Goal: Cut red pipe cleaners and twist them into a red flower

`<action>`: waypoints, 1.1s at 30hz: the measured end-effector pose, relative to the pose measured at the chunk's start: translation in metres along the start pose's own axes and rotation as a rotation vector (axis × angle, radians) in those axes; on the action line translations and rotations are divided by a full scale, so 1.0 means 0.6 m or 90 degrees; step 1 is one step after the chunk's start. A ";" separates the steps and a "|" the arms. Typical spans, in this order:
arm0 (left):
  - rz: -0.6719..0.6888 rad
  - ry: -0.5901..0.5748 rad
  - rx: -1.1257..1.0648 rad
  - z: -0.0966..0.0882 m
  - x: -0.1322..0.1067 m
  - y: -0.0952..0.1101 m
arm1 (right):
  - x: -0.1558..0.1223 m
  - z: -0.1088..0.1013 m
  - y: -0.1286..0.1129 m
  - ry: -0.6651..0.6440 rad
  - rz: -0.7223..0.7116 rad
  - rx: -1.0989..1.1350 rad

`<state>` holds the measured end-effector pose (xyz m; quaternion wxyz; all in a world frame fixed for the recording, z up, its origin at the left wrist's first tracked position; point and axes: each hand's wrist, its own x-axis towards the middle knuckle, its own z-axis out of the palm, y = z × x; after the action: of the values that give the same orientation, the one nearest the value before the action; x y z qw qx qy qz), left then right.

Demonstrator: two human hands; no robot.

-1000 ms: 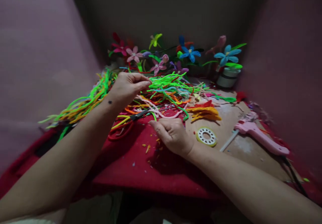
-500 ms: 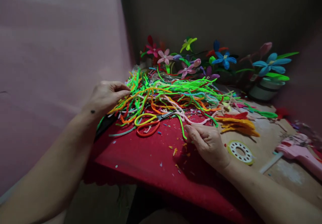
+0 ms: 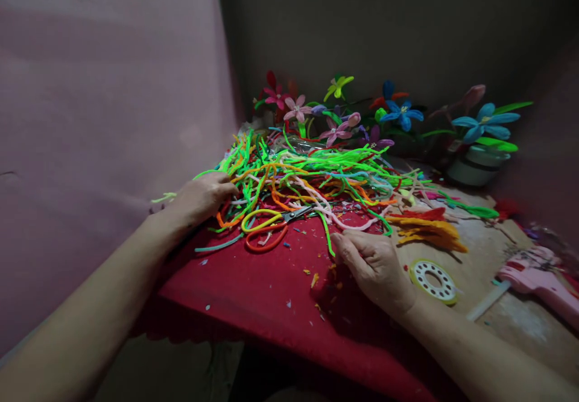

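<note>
My left hand (image 3: 205, 197) rests at the left edge of a tangled heap of pipe cleaners (image 3: 335, 158), mostly bright green with orange, pink and red ones. Its fingers are curled down and bunched, and what they hold, if anything, is hidden. My right hand (image 3: 373, 263) hovers over the front of the red cloth (image 3: 262, 293), closed with thumb and forefinger pressed together. Anything inside that pinch is too small to make out. Close to its fingertips lies the end of a green pipe cleaner (image 3: 329, 236). Between the hands lie scissors (image 3: 266, 230) with yellow and orange handles.
Pipe-cleaner flowers (image 3: 335, 128) stand behind the heap, and a blue one (image 3: 486, 123) rises by a pot (image 3: 477, 164). To the right are orange strips (image 3: 427, 233), a tape spool (image 3: 433, 281) and a pink glue gun (image 3: 538, 275). A wall (image 3: 113, 88) borders the left.
My left hand has moved down, its fingers now curled lower by the heap. A pale green pipe-cleaner end now shows behind its wrist. My right hand has stayed nearly still.
</note>
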<state>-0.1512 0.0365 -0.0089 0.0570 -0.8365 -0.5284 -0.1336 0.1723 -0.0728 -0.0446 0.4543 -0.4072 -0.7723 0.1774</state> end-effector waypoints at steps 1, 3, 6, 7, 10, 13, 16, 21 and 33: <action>-0.002 0.015 -0.004 -0.006 -0.001 0.001 | 0.000 0.000 -0.001 0.001 -0.006 -0.001; -0.031 0.052 -0.025 -0.019 -0.003 0.005 | 0.001 -0.001 -0.001 0.002 -0.011 -0.001; -0.080 0.130 -0.092 -0.034 -0.005 0.018 | 0.001 0.000 0.000 -0.001 0.001 0.005; -0.085 0.163 -0.108 -0.037 -0.005 0.023 | 0.000 0.001 0.001 -0.003 0.007 0.009; -0.072 0.228 -0.152 -0.038 -0.003 0.038 | 0.001 0.002 0.002 -0.009 0.044 0.035; -0.046 0.213 -0.253 -0.033 -0.003 0.051 | 0.006 -0.001 -0.002 -0.038 0.150 0.122; -0.006 0.162 -0.324 -0.026 -0.003 0.059 | 0.017 -0.009 -0.019 -0.090 0.252 0.217; 0.081 0.139 -0.341 -0.010 0.000 0.064 | 0.064 0.008 -0.065 -0.143 0.127 0.015; 0.119 0.075 -0.175 0.020 0.016 0.068 | 0.138 0.094 -0.059 -0.171 0.064 -0.289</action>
<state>-0.1086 0.0299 -0.0160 -0.0151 -0.8727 -0.4207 -0.2475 0.0871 -0.0232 -0.0051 0.2353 -0.5094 -0.8244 0.0742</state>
